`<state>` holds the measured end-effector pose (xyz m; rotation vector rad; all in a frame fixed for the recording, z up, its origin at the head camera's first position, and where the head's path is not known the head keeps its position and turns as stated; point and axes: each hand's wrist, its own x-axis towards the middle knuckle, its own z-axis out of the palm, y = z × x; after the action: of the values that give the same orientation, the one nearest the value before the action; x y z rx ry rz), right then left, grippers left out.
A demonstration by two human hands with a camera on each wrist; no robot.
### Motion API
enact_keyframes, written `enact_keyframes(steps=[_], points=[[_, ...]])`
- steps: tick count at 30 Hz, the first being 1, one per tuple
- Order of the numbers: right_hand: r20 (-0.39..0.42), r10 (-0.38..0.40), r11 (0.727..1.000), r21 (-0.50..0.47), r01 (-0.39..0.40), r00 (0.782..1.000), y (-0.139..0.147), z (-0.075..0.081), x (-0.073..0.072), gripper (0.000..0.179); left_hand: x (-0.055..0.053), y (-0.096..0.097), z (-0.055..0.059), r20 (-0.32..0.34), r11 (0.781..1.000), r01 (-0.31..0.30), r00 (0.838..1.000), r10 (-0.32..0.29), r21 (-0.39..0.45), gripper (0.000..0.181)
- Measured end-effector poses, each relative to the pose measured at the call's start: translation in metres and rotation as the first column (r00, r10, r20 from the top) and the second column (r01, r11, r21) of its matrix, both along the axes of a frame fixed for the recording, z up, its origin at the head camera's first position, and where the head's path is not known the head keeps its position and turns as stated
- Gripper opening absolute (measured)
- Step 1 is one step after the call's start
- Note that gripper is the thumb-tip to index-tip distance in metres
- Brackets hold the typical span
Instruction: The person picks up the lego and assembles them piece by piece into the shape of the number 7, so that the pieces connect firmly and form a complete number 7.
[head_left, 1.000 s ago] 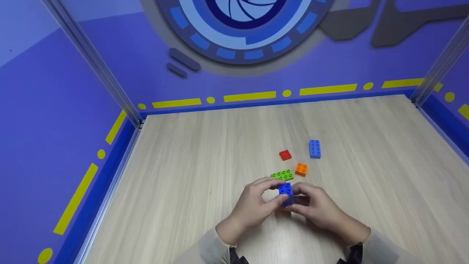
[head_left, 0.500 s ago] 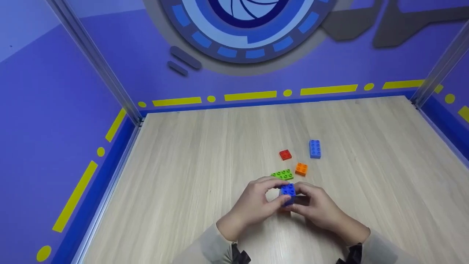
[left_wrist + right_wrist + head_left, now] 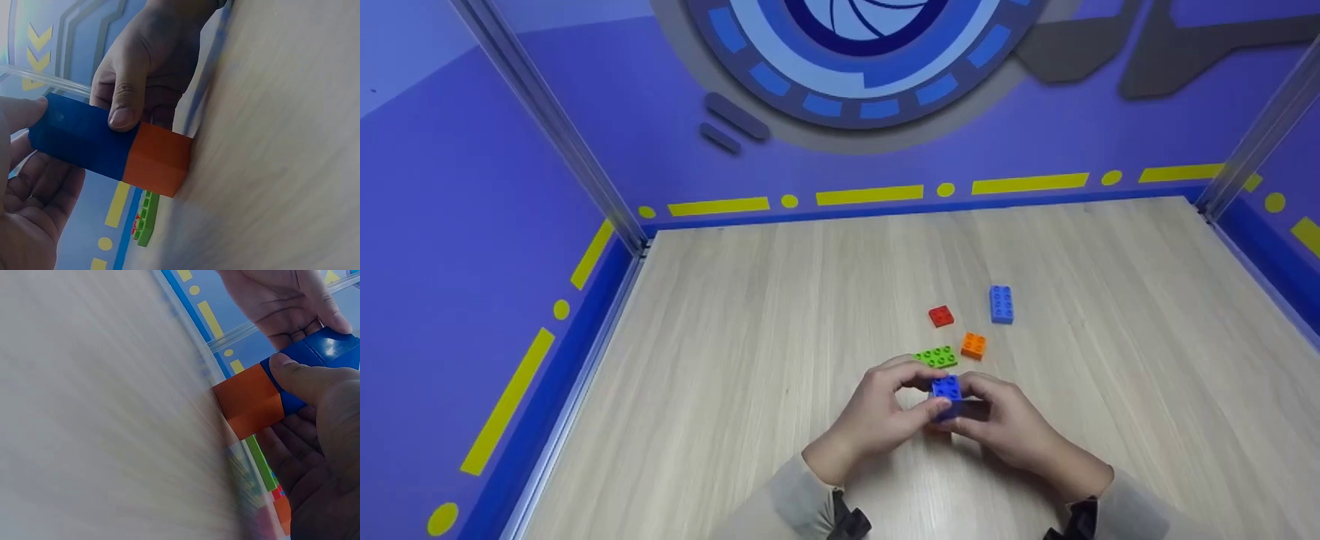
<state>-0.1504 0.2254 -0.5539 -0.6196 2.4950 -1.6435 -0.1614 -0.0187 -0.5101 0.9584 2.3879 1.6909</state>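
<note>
Both hands hold one upright stack of toy building bricks near the front of the table. Its top is a blue brick (image 3: 946,388) with studs. A seam in the right wrist view shows a second blue brick (image 3: 292,402) under it, and an orange brick (image 3: 250,399) forms the bottom, low over the table. My left hand (image 3: 877,409) pinches the upper blue brick between thumb and fingers. Lower down, my right hand (image 3: 1009,420) grips the blue part just above the orange brick, its thumb flat on the side. Fingers hide much of the stack in the head view.
Just beyond the hands lies a flat green brick (image 3: 937,356), partly covered by the left fingers. An orange brick (image 3: 973,346), a small red brick (image 3: 941,316) and a long blue brick (image 3: 1001,304) lie farther back on the wooden table (image 3: 765,322). Printed panels (image 3: 840,169) enclose it.
The top of the stack has shifted very slightly right with my left hand. Both hands keep their grip, and the loose bricks stay where they were.
</note>
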Motion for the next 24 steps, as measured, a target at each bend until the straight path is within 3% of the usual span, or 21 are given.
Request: enact_keyframes(steps=[9,18,24], points=[[-0.073,-0.011,1.0,-0.001,0.011,0.997,-0.001,-0.001,0.002,0.033,-0.001,0.001,-0.007,0.08,0.998,0.019,0.997,-0.024,0.063,0.032],[-0.126,0.018,0.988,-0.147,-0.037,0.992,0.002,-0.003,0.004,0.036,-0.001,0.001,-0.008,0.093,0.997,0.025,0.995,-0.031,0.072,0.033],[-0.248,0.041,0.975,-0.203,-0.093,0.968,0.006,-0.004,0.003,0.04,-0.002,0.003,-0.011,0.104,0.995,0.032,0.994,-0.042,0.093,0.034]])
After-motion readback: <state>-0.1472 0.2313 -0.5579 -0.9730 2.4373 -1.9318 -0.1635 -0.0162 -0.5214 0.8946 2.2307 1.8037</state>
